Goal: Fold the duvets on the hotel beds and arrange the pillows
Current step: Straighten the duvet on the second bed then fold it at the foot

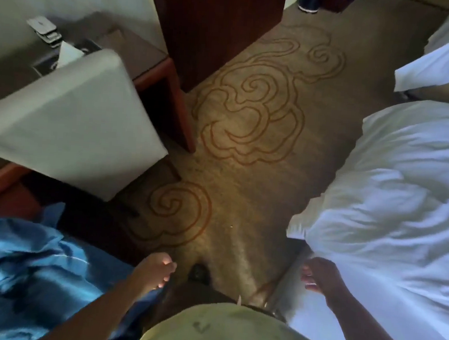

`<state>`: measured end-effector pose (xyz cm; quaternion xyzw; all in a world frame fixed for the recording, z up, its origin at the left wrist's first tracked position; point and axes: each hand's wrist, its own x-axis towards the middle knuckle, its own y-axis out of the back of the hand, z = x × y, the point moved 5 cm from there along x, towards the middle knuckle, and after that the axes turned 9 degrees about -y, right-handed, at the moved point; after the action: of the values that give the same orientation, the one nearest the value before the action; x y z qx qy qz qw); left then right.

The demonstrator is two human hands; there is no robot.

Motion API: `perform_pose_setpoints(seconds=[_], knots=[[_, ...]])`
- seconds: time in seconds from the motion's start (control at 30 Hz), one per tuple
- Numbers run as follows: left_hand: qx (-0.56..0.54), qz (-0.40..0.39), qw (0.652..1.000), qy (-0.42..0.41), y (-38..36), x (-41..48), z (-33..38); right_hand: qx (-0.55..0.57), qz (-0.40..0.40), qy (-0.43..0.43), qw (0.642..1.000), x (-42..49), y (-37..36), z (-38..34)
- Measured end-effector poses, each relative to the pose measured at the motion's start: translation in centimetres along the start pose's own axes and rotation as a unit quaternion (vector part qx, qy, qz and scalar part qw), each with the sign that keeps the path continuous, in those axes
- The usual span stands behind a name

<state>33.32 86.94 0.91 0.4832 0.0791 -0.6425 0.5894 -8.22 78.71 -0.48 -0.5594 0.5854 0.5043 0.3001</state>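
Note:
A rumpled white duvet (391, 202) covers the near bed on the right, its corner hanging over the bed's edge. A second bed with white bedding (438, 65) lies farther back at the right. My left hand (155, 270) hangs low at the bottom centre over the carpet, fingers relaxed and holding nothing. Just below the near duvet's hanging corner is my right hand (319, 277), fingers loosely bent and holding nothing; contact with the cloth is unclear.
A white upholstered chair (70, 122) stands at a wooden desk (156, 66) on the left. Blue clothing (25, 270) lies at the bottom left. Patterned carpet (248, 123) runs between desk and beds. A dark wooden panel (214, 31) rises at the back.

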Motion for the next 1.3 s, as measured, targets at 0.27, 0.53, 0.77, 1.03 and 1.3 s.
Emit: perform_pose_setpoints(seconds=[0.27, 0.53, 0.77, 1.03, 1.3], knots=[[0.026, -0.070, 0.992, -0.099, 7.9, 12.9, 16.8, 0.152, 0.051, -0.062, 0.985, 1.8, -1.8, -0.8], [0.073, -0.108, 0.984, -0.121, 8.8, 28.8, 33.0, 0.233, 0.053, -0.145, 0.960, 9.7, 0.7, -10.3], [0.073, -0.097, 0.990, -0.069, 10.9, 38.4, 44.4, 0.212, 0.057, -0.093, 0.971, 15.6, 8.6, -29.1], [0.056, -0.093, 0.992, -0.061, 13.7, 52.1, 59.3, 0.334, 0.066, -0.025, 0.940, 22.8, 18.7, -49.7], [0.114, -0.122, 0.980, -0.106, 11.6, 67.3, 80.7, 0.406, 0.109, -0.070, 0.905, 28.6, 27.4, -60.8]])
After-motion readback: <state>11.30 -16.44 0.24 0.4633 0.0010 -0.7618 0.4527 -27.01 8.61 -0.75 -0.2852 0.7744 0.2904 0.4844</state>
